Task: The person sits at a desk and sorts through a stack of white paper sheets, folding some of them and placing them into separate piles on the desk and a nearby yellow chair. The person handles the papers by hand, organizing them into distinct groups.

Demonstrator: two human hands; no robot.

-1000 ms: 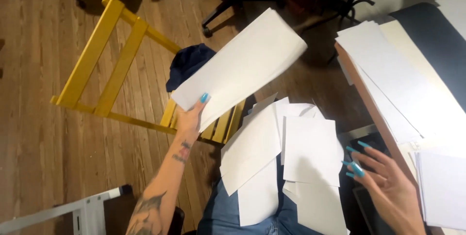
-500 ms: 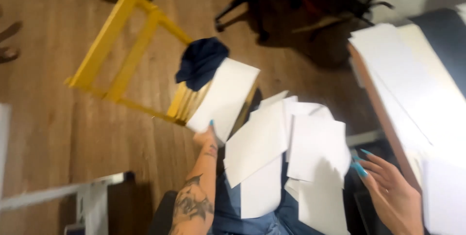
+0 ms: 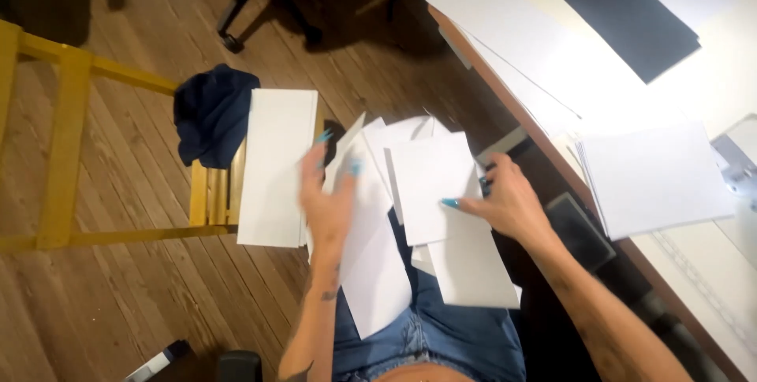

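Several white paper sheets (image 3: 426,185) lie spread across my lap, over blue jeans (image 3: 449,335). My left hand (image 3: 330,197) rests flat on the left sheets, fingers apart, holding nothing. Just to its left, a white folded sheet (image 3: 274,165) lies on the seat of a yellow wooden chair (image 3: 67,145). My right hand (image 3: 505,202) presses on the sheets at the right side of my lap, its thumb on one sheet.
A dark blue cloth (image 3: 211,112) lies on the chair beside the white sheet. A table (image 3: 552,161) at the right carries stacks of white paper (image 3: 654,177) and a black sheet (image 3: 623,11). A wheeled chair base (image 3: 260,3) stands on the wooden floor behind.
My left hand carried a white sheet down onto the yellow chair seat, let it go, and came back onto the sheets in my lap. The view shifted to the right.
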